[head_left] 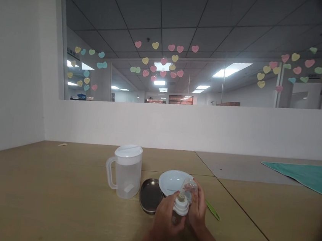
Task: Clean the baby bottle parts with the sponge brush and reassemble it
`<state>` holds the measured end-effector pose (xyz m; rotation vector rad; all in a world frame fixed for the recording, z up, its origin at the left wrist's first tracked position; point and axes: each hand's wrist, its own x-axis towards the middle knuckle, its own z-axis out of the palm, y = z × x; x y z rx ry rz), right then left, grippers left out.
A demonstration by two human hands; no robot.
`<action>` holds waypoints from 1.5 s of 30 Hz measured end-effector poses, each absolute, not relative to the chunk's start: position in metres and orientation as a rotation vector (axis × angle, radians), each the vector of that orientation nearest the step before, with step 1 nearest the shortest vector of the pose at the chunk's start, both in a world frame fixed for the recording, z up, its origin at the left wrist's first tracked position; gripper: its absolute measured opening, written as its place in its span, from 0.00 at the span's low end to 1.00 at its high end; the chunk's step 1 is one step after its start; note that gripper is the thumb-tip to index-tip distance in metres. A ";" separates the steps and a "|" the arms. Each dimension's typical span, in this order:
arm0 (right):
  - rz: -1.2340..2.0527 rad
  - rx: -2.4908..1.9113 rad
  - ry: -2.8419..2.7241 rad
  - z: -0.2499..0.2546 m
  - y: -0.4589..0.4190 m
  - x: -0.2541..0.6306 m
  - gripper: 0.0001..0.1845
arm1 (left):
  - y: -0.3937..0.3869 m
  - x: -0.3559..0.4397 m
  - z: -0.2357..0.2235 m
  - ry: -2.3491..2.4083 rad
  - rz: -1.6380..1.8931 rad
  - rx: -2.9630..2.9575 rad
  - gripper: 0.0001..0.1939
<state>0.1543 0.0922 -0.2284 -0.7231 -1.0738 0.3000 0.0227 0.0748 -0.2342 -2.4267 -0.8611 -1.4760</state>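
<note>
My left hand [165,214] is wrapped round a small baby bottle [181,207] with a white collar and a tan nipple, held upright low in the middle of the view. At the bottle's top, my right hand [198,208] pinches a clear domed cap [190,187], tilted just above the nipple. A white plate [172,181] lies right behind the hands, partly over a round metal tin [149,199]. A translucent lidded water jug [124,171] stands to the left.
A green utensil [213,210] lies on the wooden table [55,197] just right of my right hand. A teal cloth [306,175] covers the far right of the table. A low white wall with a heart-decorated window runs behind.
</note>
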 end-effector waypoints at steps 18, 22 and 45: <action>0.467 -0.756 -0.980 -0.230 0.093 0.153 0.26 | 0.072 0.023 -0.231 -0.882 -1.484 -2.456 0.31; 0.465 -0.760 -0.966 -0.232 0.093 0.151 0.26 | 0.072 0.023 -0.231 -0.867 -1.500 -2.465 0.31; 0.614 -0.776 -0.953 -0.206 0.116 0.176 0.34 | 0.073 0.021 -0.231 -0.877 -1.493 -2.399 0.31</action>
